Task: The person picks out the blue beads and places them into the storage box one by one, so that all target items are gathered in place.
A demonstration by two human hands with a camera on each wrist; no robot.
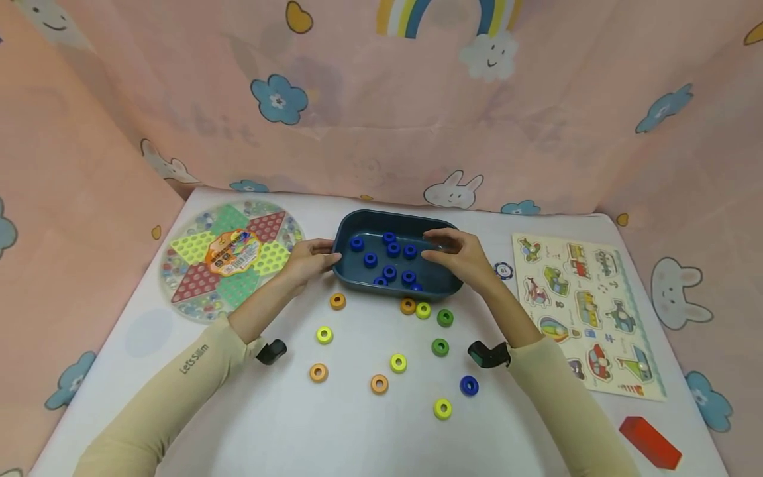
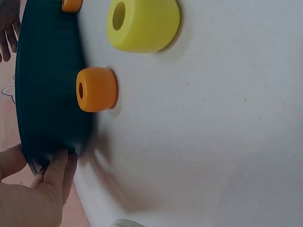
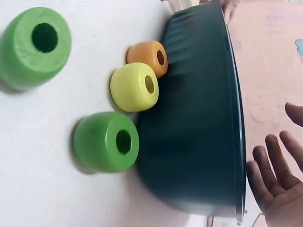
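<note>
A dark teal plastic tub [image 1: 438, 285] stands in the middle of the table with several blue ring-shaped beads [image 1: 366, 262] in it. My left hand [image 1: 311, 262] grips its left end, thumb over the rim and fingers outside, as the left wrist view also shows. Over the right end is my right hand [image 1: 463, 260], its fingers spread and holding nothing; in the right wrist view it appears beside the rim. Just in front of the tub lie an orange bead [image 3: 142, 51], a yellow bead [image 3: 127, 87] and a green bead [image 3: 94, 146].
Other orange, yellow and green beads and one blue bead [image 1: 463, 389] lie scattered nearer me. A round star-patterned game board [image 1: 235, 291] lies at left. At right are a picture puzzle board [image 1: 566, 298], a poker chip [image 1: 503, 270] and a red block [image 1: 650, 442]. Patterned cloth [image 1: 381, 132] hangs behind.
</note>
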